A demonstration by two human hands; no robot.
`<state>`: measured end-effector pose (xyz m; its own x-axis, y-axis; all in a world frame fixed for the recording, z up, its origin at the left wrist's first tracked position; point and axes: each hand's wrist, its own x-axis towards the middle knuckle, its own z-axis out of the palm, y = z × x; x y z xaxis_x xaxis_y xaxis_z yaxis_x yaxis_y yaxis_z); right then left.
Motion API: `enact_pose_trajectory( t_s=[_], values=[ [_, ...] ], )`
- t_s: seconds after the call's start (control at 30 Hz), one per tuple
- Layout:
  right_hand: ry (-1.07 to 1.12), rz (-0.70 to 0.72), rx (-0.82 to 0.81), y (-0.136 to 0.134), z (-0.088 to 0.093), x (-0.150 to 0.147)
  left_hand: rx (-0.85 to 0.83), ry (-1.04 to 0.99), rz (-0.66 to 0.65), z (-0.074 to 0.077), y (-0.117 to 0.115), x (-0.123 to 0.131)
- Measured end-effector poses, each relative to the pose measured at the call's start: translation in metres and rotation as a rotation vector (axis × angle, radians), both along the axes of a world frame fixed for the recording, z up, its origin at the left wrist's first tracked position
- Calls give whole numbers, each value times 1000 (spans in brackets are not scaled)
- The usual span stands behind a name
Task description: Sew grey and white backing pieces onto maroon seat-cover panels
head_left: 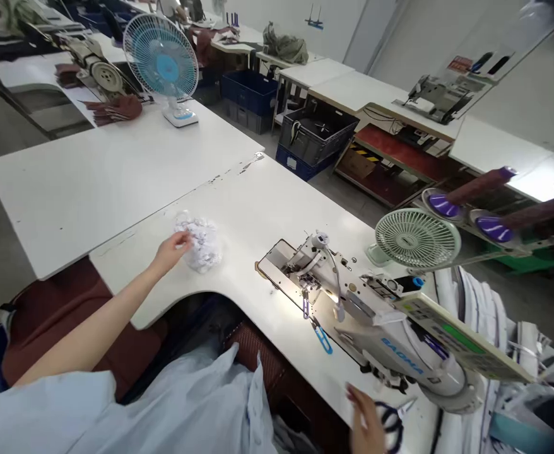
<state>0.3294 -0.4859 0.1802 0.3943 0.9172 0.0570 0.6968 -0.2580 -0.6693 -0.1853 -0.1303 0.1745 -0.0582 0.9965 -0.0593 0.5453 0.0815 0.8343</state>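
My left hand [171,249] reaches out to the middle left of the frame, fingers curled onto the edge of a crumpled white bundle [200,241] lying on the white table [258,208]. My right hand [366,421] sits low at the bottom right, fingers loosely spread, holding nothing, just beside dark-handled scissors [393,419]. Right of centre stands the sewing machine [376,315], blue thread snips [322,337] lying before it. A green fan [416,239] is behind it; a blue fan [161,60] is upper left.
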Motion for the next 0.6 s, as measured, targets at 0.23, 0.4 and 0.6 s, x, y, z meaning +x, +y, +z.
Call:
enact_pose_trajectory(
  t_s=[0.23, 0.4, 0.6],
  values=[
    [347, 535, -46, 188, 10, -233, -108, -156, -399, 18, -34, 12],
    [375, 643, -113, 287, 22, -335, 102, -15, -696, 28, -36, -7],
    [392, 407, -115, 294, 5, -353, 314, 268, -398, 11, -2, -47]
  ],
)
